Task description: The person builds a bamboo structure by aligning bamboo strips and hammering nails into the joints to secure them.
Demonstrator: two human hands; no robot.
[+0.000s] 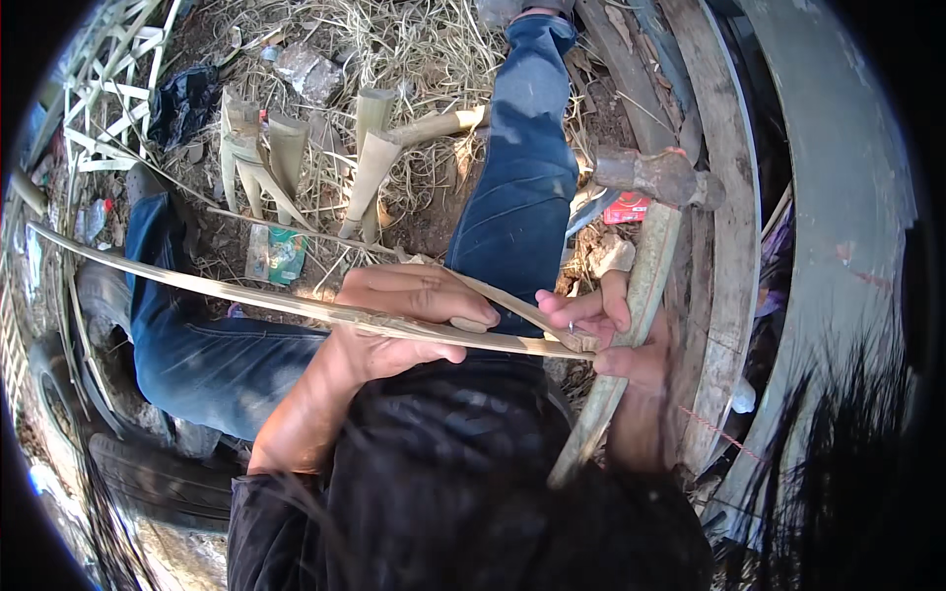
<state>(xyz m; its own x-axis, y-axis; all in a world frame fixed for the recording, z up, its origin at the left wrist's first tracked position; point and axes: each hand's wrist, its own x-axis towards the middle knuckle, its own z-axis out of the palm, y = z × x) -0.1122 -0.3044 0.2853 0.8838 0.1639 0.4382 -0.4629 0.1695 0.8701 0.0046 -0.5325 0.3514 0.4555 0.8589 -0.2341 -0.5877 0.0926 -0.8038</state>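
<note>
Clasps pale bamboo strip (286,302) mid-frame in left hand (409,294), seemingly pinches its end in right hand (639,364); looks mostly split lengthwise, only the joined right end left.

Long strip (177,277) that looked like smooth, matt wood, hammer head (645,177) that looked like dull, worn metal, trousers (517,187) that were matt denim, plank (724,227) along the ground's (431,229) right edge that was rough, weathered wood, bag (182,103) that looked like glossy, crinkled plastic
</note>
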